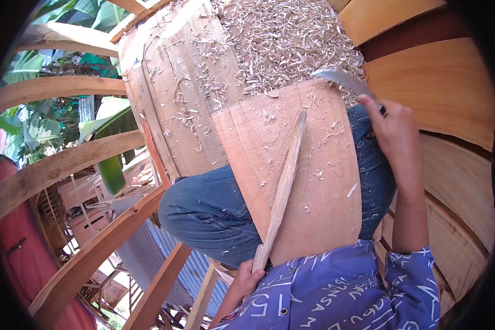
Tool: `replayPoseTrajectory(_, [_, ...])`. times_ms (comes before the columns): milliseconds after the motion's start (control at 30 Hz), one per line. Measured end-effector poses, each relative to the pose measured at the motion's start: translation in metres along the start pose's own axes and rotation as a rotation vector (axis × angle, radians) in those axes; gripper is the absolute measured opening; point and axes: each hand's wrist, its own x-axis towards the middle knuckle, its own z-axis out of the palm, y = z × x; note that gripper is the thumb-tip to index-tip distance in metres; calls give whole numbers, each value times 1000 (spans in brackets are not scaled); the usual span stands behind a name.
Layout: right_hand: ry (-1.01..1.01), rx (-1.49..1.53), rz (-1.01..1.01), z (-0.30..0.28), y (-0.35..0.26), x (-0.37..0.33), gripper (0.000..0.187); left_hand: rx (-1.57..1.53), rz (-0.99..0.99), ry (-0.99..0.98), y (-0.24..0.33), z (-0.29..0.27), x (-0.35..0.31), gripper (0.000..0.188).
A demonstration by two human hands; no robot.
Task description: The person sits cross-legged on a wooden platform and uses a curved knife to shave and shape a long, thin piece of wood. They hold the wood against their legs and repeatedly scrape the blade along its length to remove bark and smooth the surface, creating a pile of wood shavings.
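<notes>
A long, roughly whittled wooden stick [285,190] slants across a flat wooden board [324,159] that rests over my lap. My left hand [248,279] is closed around the stick's lower end, close to my shirt. On the right, my right hand [393,124] grips a knife with a curved blade [344,80]; most of its handle is hidden inside my fingers. The blade points left over the board's far right corner, apart from the stick. Small shavings are scattered on the board.
Curled wood shavings [291,41] heap on the plank floor [187,110] beyond the board. Wooden slats [66,88] with gaps run along the left, with leaves and corrugated metal sheets [154,264] outside. Wide planks [434,93] form the right side. My bent knees [203,209] flank the board.
</notes>
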Motion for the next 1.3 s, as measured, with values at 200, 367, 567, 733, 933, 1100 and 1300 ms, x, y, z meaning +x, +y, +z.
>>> replayPoseTrajectory(200, [2,253,-150,5,9,-9,50,25,-52,-20,10,1,4,46])
replayPoseTrajectory(367, [-67,267,-117,6,1,-1,37,123,-6,72,30,12,-1,45])
replayPoseTrajectory(567, [-149,343,-135,5,-2,1,32,125,156,178,139,4,-3,42])
replayPoseTrajectory(733, [-228,421,-166,2,-2,3,31,-67,342,112,192,15,6,55])
replayPoseTrajectory(933, [-261,515,-245,0,10,5,30,-165,457,-87,218,43,23,66])
replayPoseTrajectory(1100, [-264,593,-266,4,14,5,29,-384,603,-228,244,68,27,74])
replayPoseTrajectory(1300, [-237,583,-294,4,17,1,28,-567,642,-337,246,70,21,68])
